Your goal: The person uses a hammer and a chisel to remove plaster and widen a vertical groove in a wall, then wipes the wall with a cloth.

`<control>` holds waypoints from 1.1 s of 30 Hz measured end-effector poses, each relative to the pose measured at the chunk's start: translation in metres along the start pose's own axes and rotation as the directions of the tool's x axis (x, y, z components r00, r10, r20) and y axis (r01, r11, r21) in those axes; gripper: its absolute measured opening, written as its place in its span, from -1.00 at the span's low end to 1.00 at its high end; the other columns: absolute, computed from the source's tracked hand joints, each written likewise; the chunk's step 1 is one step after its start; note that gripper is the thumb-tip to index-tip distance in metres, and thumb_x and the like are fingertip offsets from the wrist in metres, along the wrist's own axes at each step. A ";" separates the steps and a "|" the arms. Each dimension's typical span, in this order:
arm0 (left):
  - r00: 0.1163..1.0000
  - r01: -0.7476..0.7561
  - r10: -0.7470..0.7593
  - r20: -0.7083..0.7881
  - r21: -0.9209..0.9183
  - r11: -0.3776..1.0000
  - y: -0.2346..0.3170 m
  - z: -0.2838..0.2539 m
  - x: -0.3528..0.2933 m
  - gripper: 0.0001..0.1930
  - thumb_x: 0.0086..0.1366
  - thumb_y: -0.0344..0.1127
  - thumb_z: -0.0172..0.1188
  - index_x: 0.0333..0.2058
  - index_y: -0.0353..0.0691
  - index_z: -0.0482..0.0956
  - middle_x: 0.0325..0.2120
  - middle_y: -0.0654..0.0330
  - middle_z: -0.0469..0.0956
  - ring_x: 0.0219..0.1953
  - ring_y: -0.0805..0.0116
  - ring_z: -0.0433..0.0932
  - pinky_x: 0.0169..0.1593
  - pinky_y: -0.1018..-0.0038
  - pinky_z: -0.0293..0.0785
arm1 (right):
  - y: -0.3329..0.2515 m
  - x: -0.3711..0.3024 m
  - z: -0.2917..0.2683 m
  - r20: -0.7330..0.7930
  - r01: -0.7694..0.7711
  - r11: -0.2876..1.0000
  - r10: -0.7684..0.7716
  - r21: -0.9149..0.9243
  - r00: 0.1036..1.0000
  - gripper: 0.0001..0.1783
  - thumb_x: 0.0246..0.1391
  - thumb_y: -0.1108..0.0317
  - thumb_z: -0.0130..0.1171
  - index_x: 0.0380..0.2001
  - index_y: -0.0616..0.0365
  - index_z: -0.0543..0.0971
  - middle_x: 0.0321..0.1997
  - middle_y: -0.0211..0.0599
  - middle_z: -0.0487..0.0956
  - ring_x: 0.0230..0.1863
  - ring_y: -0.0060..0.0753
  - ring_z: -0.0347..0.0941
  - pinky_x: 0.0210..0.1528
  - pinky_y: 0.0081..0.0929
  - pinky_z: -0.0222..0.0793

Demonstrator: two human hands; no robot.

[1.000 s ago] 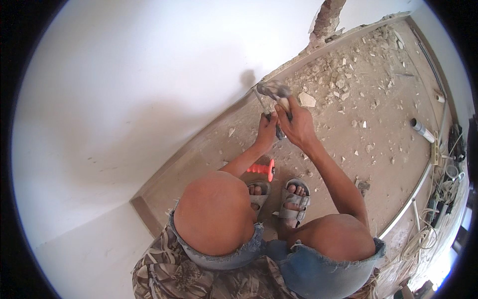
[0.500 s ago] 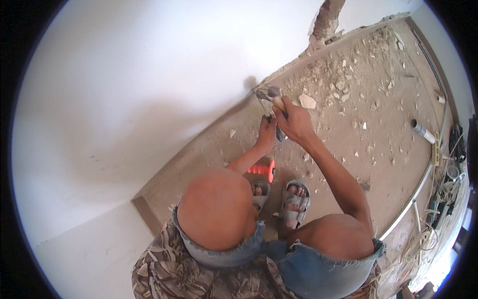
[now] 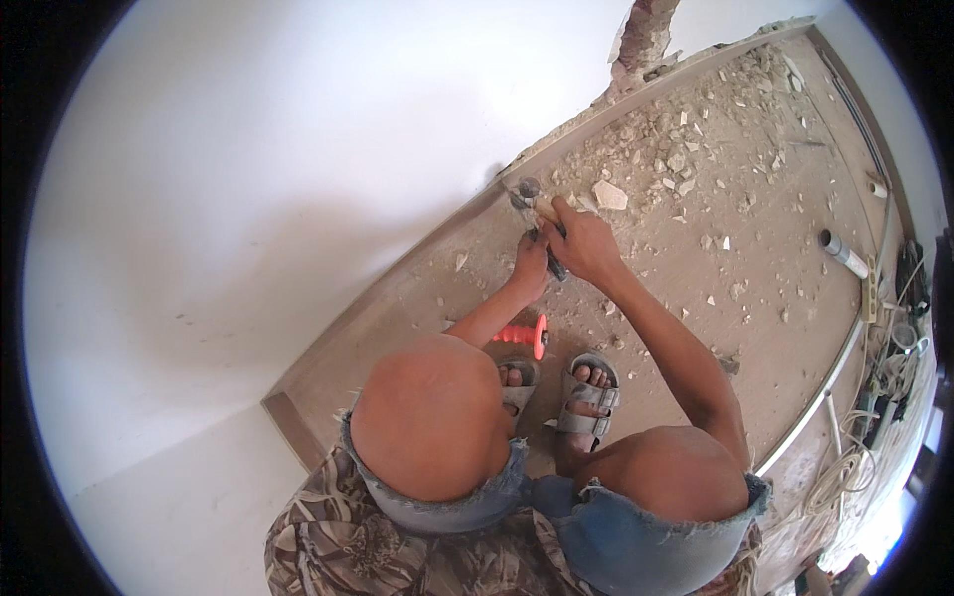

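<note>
My right hand [image 3: 588, 243] is closed round the light wooden handle of a hammer [image 3: 544, 209]. The hammer's dark head is near the foot of the white wall, beside the skirting. Just below it, my left hand [image 3: 531, 270] is closed on a slim metal tool that looks like a chisel, mostly hidden by my fingers. A dark piece [image 3: 556, 265] shows between the two hands; which tool it belongs to I cannot tell. On the floor by my left knee lies a tool with a ribbed orange grip and round guard [image 3: 540, 337].
Broken plaster and rubble [image 3: 676, 164] litter the floor along the skirting [image 3: 616, 107]. A vertical gouge [image 3: 644, 40] runs up the wall. To the right lie a grey pipe piece [image 3: 843, 254], a long white pipe [image 3: 810, 417] and coiled cord [image 3: 840, 482]. My sandalled feet [image 3: 586, 402] stand close by.
The hammer head has shifted slightly left and down toward the skirting. Both hands keep their grips and have barely moved. The orange-gripped tool lies where it was.
</note>
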State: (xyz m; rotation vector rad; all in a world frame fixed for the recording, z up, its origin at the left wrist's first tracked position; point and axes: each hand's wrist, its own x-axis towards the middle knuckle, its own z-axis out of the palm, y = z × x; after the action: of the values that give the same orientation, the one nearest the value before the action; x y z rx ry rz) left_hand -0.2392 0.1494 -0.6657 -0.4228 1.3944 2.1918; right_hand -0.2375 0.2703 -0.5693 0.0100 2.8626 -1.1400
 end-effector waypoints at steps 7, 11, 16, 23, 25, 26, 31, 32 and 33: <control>0.994 0.046 -0.039 0.099 -0.075 0.996 -0.002 -0.015 -0.007 -0.78 0.48 -0.15 -0.04 -0.22 -0.18 0.33 -0.37 0.23 0.46 -0.35 0.42 0.49 -0.26 0.41 0.51 | -0.022 -0.039 -0.033 -0.039 -0.088 0.938 0.107 0.335 0.994 -0.65 0.24 0.18 0.06 -0.08 0.21 0.35 -0.50 0.16 0.54 -0.38 0.27 0.53 -0.37 -0.06 0.40; 0.998 -0.037 0.034 0.061 0.046 0.998 0.013 0.000 -0.020 -0.76 0.46 -0.11 0.01 -0.30 -0.13 0.28 -0.47 0.29 0.38 -0.47 0.48 0.44 -0.35 0.40 0.51 | -0.030 -0.055 -0.053 0.026 -0.189 0.763 0.221 0.619 0.975 -0.67 0.29 0.17 0.02 -0.10 0.22 0.34 -0.52 0.08 0.51 -0.44 0.09 0.54 -0.40 -0.14 0.37; 0.999 -0.043 0.042 0.012 0.003 0.999 0.013 -0.001 -0.010 -0.74 0.44 -0.08 0.05 -0.27 -0.13 0.29 -0.47 0.31 0.38 -0.49 0.48 0.44 -0.38 0.46 0.49 | -0.010 -0.067 -0.032 -0.014 -0.262 0.836 0.306 0.481 0.952 -0.64 0.28 0.17 0.04 -0.05 0.22 0.34 -0.53 0.08 0.50 -0.49 0.04 0.52 -0.44 -0.19 0.35; 0.997 -0.065 0.065 0.037 0.004 0.998 0.019 -0.003 -0.006 -0.78 0.46 -0.13 0.01 -0.24 -0.14 0.28 -0.45 0.31 0.38 -0.45 0.48 0.44 -0.33 0.43 0.50 | -0.030 -0.058 -0.053 -0.162 -0.160 0.911 0.236 0.381 0.958 -0.60 0.22 0.19 0.13 -0.01 0.19 0.35 -0.51 0.12 0.54 -0.44 0.23 0.54 -0.43 -0.13 0.37; 0.996 -0.063 0.064 0.056 -0.005 0.998 0.018 -0.007 -0.005 -0.79 0.48 -0.14 -0.02 -0.24 -0.15 0.30 -0.42 0.30 0.41 -0.41 0.48 0.47 -0.29 0.44 0.50 | -0.035 -0.053 -0.053 -0.225 -0.094 0.915 0.195 0.392 0.955 -0.59 0.22 0.19 0.14 0.01 0.17 0.35 -0.49 0.14 0.56 -0.39 0.26 0.55 -0.42 -0.10 0.38; 0.996 -0.061 0.062 0.066 -0.011 0.998 0.017 -0.009 -0.005 -0.80 0.48 -0.15 -0.03 -0.24 -0.15 0.31 -0.40 0.30 0.42 -0.38 0.48 0.48 -0.28 0.44 0.50 | -0.041 -0.049 -0.052 -0.236 -0.071 0.921 0.173 0.383 0.956 -0.60 0.22 0.19 0.13 0.01 0.16 0.35 -0.48 0.14 0.56 -0.38 0.27 0.54 -0.41 -0.08 0.39; 0.990 -0.128 0.128 0.056 -0.014 0.992 0.009 0.000 -0.001 -0.74 0.47 -0.15 0.00 -0.09 -0.21 0.28 -0.34 0.28 0.45 -0.32 0.52 0.46 -0.24 0.50 0.45 | -0.027 -0.028 -0.029 -0.107 0.007 0.989 0.009 0.145 0.994 -0.64 0.21 0.19 0.11 -0.02 0.11 0.34 -0.46 0.16 0.56 -0.36 0.29 0.53 -0.38 0.03 0.39; 0.985 -0.165 0.165 0.042 -0.008 0.986 0.009 -0.004 0.001 -0.73 0.48 -0.16 -0.01 -0.05 -0.23 0.29 -0.30 0.27 0.47 -0.27 0.51 0.47 -0.19 0.50 0.46 | -0.021 -0.018 -0.018 -0.019 -0.004 0.997 0.006 0.071 1.000 -0.67 0.20 0.19 0.10 -0.07 0.09 0.33 -0.47 0.14 0.56 -0.37 0.29 0.52 -0.38 0.08 0.37; 0.988 -0.142 0.139 0.066 0.038 0.989 0.011 -0.005 0.000 -0.73 0.48 -0.18 -0.03 -0.02 -0.24 0.29 -0.26 0.26 0.47 -0.23 0.51 0.47 -0.15 0.50 0.45 | -0.022 -0.017 -0.019 -0.015 -0.023 0.995 0.024 0.097 1.000 -0.67 0.20 0.19 0.09 -0.07 0.09 0.33 -0.48 0.14 0.56 -0.38 0.29 0.52 -0.39 0.08 0.37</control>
State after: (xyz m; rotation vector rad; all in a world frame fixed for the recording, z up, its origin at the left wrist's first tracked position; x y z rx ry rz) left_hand -0.2456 0.1410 -0.6601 -0.2446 1.4738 2.2611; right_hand -0.2221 0.2672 -0.5394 0.0574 2.8097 -1.2794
